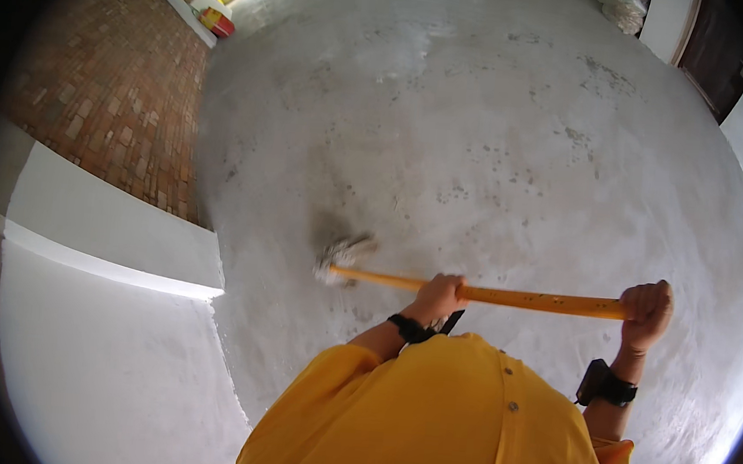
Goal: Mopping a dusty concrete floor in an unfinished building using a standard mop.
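My left hand is closed around the middle of a long orange-yellow handle. Near the handle's upper end, at the right, my right hand grips it too. The handle runs left across the view to a string mop head, greyish and blurred, which lies on the grey concrete floor. A darker patch of floor shows just beyond the mop head. Black bands with devices sit on both my wrists.
A bare brick wall and a white wall section stand at the left. A red and yellow bag or container is at the far left. A dark door and wrapped items are at the far right.
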A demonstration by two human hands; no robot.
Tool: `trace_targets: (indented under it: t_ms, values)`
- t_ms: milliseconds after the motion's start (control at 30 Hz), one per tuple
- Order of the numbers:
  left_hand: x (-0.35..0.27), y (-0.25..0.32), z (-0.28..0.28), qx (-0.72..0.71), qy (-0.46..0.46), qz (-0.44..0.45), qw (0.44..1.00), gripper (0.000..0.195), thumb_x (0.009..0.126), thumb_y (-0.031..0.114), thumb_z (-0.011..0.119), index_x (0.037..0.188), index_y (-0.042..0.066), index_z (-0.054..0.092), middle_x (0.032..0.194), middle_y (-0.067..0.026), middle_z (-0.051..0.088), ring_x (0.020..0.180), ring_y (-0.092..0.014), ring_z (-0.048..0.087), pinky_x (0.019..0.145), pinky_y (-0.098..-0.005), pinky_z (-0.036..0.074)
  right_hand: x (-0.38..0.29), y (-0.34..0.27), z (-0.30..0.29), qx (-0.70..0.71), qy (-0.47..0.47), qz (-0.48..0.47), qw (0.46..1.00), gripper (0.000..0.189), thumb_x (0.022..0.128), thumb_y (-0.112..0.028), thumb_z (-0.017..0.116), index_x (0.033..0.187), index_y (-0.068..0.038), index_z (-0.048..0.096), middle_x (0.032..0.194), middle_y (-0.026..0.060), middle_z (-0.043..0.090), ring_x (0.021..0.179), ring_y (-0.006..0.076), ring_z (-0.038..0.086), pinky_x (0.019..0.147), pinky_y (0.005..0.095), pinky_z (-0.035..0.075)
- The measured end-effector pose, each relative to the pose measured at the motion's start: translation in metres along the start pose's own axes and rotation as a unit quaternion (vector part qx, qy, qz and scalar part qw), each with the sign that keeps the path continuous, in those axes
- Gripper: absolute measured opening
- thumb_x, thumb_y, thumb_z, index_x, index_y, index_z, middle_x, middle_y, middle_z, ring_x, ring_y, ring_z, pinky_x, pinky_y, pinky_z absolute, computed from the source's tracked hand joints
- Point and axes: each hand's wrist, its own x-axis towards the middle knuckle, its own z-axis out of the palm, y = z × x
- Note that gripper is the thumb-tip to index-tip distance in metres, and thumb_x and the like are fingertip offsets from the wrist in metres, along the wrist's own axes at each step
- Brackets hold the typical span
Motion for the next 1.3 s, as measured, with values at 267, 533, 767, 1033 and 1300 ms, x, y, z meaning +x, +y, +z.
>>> trace_targets:
  t_ms: [267, 533, 767, 1033, 1300]
  values:
    - [-0.128, -0.054, 0.010, -0.052, -0.129, -0.180, 0.974, 0.038, 0.065, 0.039, 0.066, 0.084, 0.006, 0.058, 0.081, -0.0152, 0.061, 0.080, -0.031, 0.058, 0.070, -0.0376, 0.044, -0.019, 0.079, 0.032, -0.005, -0.053, 0.145, 0.988, 0.042, 0.091, -0.036, 0.037, 0.059, -0.009, 0.036, 0.045, 0.0020, 0.038, 0.038, 0.0130, 0.041, 0.043, 0.0283, 0.042]
    - [-0.292, -0.136, 0.022, -0.132, -0.045, -0.432, 0.891, 0.048, 0.061, 0.044, 0.071, 0.088, 0.006, 0.059, 0.076, -0.0104, 0.062, 0.074, -0.025, 0.059, 0.068, -0.0324, 0.045, -0.066, 0.185, 0.185, 0.066, -0.304, 0.396, 0.864, 0.025, 0.087, -0.021, 0.046, 0.068, -0.004, 0.047, 0.052, 0.0016, 0.042, 0.049, 0.0134, 0.052, 0.052, 0.0279, 0.045]
    - [-0.440, -0.208, 0.156, -0.292, 0.149, -0.471, 0.819, 0.043, 0.064, 0.038, 0.072, 0.090, 0.006, 0.058, 0.079, -0.0112, 0.062, 0.074, -0.022, 0.059, 0.069, -0.0334, 0.045, -0.158, 0.219, 0.307, -0.030, -0.623, 0.476, 0.620, 0.031, 0.089, -0.019, 0.043, 0.061, -0.005, 0.046, 0.054, 0.0006, 0.044, 0.053, 0.0093, 0.044, 0.057, 0.0250, 0.041]
    - [-0.409, -0.209, 0.033, -0.273, 0.186, -0.509, 0.795, 0.036, 0.066, 0.031, 0.073, 0.083, 0.004, 0.056, 0.061, -0.0078, 0.057, 0.053, -0.016, 0.054, 0.053, -0.0322, 0.045, -0.167, 0.269, 0.411, 0.021, -0.590, 0.451, 0.670, 0.030, 0.087, -0.021, 0.045, 0.061, -0.005, 0.047, 0.055, 0.0004, 0.046, 0.054, 0.0081, 0.047, 0.053, 0.0247, 0.039]
    - [-0.271, -0.223, -0.069, -0.097, 0.085, -0.353, 0.927, 0.031, 0.063, 0.031, 0.070, 0.080, 0.007, 0.059, 0.075, -0.0116, 0.061, 0.077, -0.031, 0.058, 0.068, -0.0386, 0.046, -0.053, 0.244, 0.368, -0.020, -0.403, 0.372, 0.836, 0.027, 0.087, -0.010, 0.037, 0.062, -0.002, 0.043, 0.058, 0.0066, 0.047, 0.053, 0.0142, 0.046, 0.055, 0.0291, 0.042]
